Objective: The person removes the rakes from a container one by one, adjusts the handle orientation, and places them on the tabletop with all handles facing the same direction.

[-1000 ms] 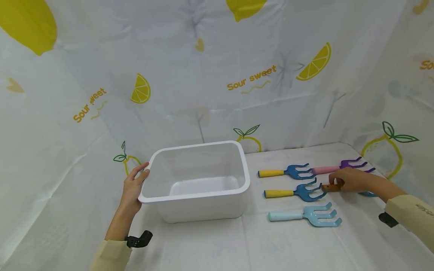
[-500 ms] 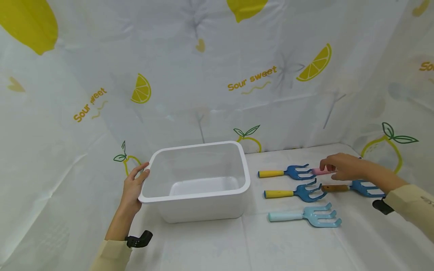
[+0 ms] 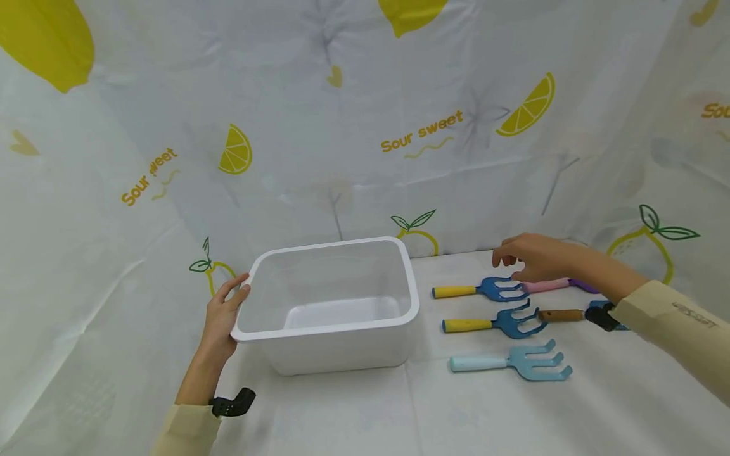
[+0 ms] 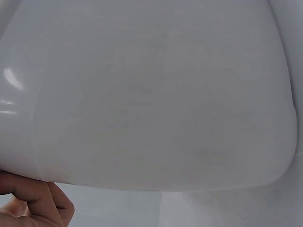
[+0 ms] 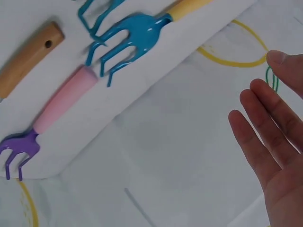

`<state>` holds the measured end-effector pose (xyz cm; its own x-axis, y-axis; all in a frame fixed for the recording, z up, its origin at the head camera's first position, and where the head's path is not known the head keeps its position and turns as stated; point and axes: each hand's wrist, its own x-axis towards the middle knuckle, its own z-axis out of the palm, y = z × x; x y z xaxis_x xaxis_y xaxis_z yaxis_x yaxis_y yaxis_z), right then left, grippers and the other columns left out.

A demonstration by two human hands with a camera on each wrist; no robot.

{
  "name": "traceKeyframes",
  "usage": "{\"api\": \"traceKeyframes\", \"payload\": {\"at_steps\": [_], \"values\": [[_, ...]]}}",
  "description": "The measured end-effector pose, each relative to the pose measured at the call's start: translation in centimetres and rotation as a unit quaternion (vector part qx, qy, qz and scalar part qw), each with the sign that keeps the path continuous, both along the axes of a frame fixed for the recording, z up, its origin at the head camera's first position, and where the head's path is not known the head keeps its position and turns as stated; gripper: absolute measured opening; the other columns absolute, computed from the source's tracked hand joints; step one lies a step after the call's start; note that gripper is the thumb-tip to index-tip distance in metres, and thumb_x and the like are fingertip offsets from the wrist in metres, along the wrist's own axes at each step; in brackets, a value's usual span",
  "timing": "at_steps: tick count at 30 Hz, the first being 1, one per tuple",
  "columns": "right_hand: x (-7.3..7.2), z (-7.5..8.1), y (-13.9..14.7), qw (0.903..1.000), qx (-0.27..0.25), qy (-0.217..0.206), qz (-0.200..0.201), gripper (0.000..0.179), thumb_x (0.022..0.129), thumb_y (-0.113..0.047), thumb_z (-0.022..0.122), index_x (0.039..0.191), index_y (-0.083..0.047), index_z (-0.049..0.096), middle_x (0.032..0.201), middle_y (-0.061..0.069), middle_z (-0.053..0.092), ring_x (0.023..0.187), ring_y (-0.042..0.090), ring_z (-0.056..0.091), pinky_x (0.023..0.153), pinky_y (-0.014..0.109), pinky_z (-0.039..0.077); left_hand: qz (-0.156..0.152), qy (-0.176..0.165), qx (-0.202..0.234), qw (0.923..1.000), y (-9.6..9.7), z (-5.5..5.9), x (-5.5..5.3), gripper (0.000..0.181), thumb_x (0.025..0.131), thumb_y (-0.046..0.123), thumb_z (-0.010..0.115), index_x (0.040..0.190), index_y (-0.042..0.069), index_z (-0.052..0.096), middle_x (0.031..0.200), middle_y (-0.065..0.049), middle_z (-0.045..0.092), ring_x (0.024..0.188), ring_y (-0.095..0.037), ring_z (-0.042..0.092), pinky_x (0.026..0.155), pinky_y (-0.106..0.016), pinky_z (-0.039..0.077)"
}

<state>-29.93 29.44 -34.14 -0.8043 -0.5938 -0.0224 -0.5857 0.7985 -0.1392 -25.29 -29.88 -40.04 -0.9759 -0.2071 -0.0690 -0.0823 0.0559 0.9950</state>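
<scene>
At the left end of a white plastic tub (image 3: 342, 347), my left hand (image 3: 219, 320) grips the rim, with the thumb on top and curled fingers beneath. My right hand (image 3: 536, 256) hovers above the back row of hand rakes and holds nothing; its fingers look extended in the right wrist view. Below it lie a yellow-handled blue hand rake (image 3: 490, 289) and a pink-handled purple hand rake (image 3: 547, 285), its head partly hidden by my forearm. Nearer are a second yellow-handled blue hand rake (image 3: 470, 325), a wooden-handled blue hand rake (image 3: 561, 315) and a light-blue hand rake (image 3: 479, 363).
A white cloth (image 3: 353, 418) covers the table. Behind it and along the sides hangs a white sheet (image 3: 319, 177) printed with lemons. The hand rakes lie to the right of the tub, handles pointing left.
My right hand has let go of the wooden-handled rake, leaving it on the table, then risen and moved left and back. My left hand and the tub have stayed put.
</scene>
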Motion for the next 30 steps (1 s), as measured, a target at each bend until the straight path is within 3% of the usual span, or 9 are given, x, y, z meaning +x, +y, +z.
{"api": "traceKeyframes", "payload": {"at_steps": [12,18,30], "values": [[-1.2,2.2,-6.3,0.9975,-0.039,0.006,0.058,0.028,0.086,-0.011,0.081,0.112,-0.018,0.073,0.103,-0.004,0.071,0.095,0.019,0.067,0.084,0.039,0.061,0.001,0.008,-0.002,1.0000,0.0,0.1,0.2,0.055,0.105,0.042,0.058,0.155,0.023,0.044,0.120,0.016,0.060,0.102,-0.002,0.067,0.081,-0.024,0.060],[-1.3,3.4,-9.1,0.9942,-0.062,0.009,0.087,0.028,0.087,-0.011,0.080,0.114,-0.016,0.073,0.104,-0.002,0.071,0.095,0.016,0.067,0.084,0.037,0.062,0.001,0.008,-0.004,1.0000,0.1,-0.1,0.2,0.056,0.105,0.043,0.059,0.155,0.023,0.045,0.122,0.015,0.060,0.103,-0.002,0.067,0.081,-0.025,0.061],[-1.4,4.9,-14.2,0.9876,-0.090,-0.005,0.129,0.029,0.091,-0.014,0.076,0.119,-0.013,0.071,0.111,0.004,0.072,0.101,0.022,0.068,0.089,0.040,0.061,0.002,0.008,-0.008,0.9999,0.2,-0.2,0.1,0.057,0.104,0.044,0.059,0.156,0.023,0.044,0.126,0.012,0.058,0.106,-0.004,0.066,0.085,-0.026,0.060]]}}
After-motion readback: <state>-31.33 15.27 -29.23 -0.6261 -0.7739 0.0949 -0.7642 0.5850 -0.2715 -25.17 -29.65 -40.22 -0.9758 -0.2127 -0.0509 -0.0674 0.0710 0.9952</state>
